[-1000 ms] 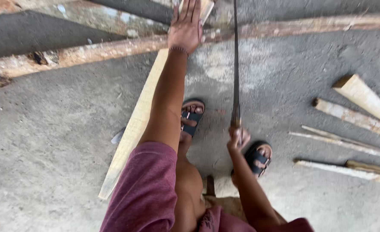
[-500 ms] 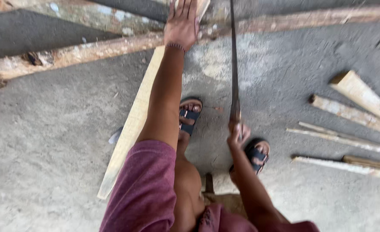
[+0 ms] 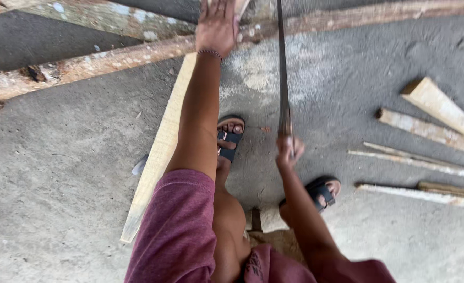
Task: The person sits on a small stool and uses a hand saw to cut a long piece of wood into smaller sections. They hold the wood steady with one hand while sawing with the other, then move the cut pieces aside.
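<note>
Rough grey concrete floor (image 3: 59,173) fills the frame. Our left hand (image 3: 217,26), flat with its grip released, presses the pale smooth wooden plank (image 3: 161,152) running from top centre to lower left. Our right hand (image 3: 288,151), grip clenched, holds the long thin dark metal blade (image 3: 282,68) at centre. Splintery pale wood offcuts (image 3: 431,131) lie at right.

Grey concrete floor (image 3: 59,173) with plank (image 3: 161,152), perhaps offcut strips (image 3: 426,157).
</note>
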